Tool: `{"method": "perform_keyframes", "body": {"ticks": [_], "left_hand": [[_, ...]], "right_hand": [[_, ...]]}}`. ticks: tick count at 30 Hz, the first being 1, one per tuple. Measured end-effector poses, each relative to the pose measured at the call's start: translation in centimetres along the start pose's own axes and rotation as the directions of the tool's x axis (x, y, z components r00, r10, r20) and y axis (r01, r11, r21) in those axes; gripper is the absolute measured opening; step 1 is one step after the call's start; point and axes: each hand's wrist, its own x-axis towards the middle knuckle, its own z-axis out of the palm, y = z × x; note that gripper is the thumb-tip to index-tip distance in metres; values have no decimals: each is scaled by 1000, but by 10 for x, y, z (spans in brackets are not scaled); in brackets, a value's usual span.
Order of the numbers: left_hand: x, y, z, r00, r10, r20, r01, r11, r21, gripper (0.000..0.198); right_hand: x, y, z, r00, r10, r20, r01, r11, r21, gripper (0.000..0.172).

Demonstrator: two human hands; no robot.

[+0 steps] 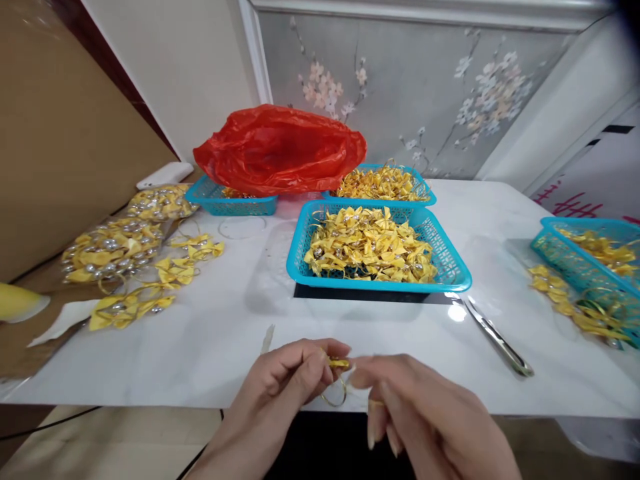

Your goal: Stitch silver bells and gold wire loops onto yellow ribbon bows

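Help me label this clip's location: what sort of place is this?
Probably a small handicraft workspace: a blue plastic basket heaped with yellow beaded ornaments, a slim metal hand tool on the white tabletop, and the left hand pinching a small yellow piece.

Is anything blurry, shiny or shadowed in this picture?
Head view: the right hand looks slightly blurred; head view: white glare shines on the tabletop by the metal tool; head view: a soft shadow lies left of the front blue basket.
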Motion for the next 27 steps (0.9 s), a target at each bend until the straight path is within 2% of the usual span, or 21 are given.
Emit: {"method": "perform_keyframes", "body": {"ticks": [1,3,5,8,10,12,16,18,22,25,27], "left_hand": [[0,-1,1,1000,1,4,-1,1000,-28,30],[-1,-2,2,1000,14,14,-13,996,-87,29],[-1,-2,3,999,27,19,-24,989,-144,26],[-1,-2,3,999,47,26,-41,976,-212,23],[-1,-1,3,998,51,39,-40,972,-232,25],[-1,-1,4,997,52,50,-38,969,-244,27],[0,-1,7,999,26,30,-18,966,-258,24],[1,-1,9,999,17,32,-7,959,-282,24],[3,-3,11,999,22,38,-9,952,-306,27],[4,-6,9,998,39,50,-27,975,-221,28],[4,-7,7,997,54,61,-44,987,-153,28]], "right_hand": [[2,3,-3,999,43,-8,-43,999,18,36],[6,9,-6,998,57,-17,-58,996,-61,33],[10,17,-5,999,-45,11,47,979,-198,28],[15,24,0,967,-254,2,236,895,-378,29],[17,26,2,943,-330,-43,273,839,-470,31],[19,27,3,927,-374,-26,306,794,-526,31],[19,28,3,901,-432,36,387,764,-516,26],[17,29,5,917,-397,33,371,820,-435,25],[13,29,13,964,-266,-25,249,928,-276,24],[13,28,16,964,-259,-57,231,925,-302,22],[13,28,17,950,-311,-39,275,886,-372,22]]}}
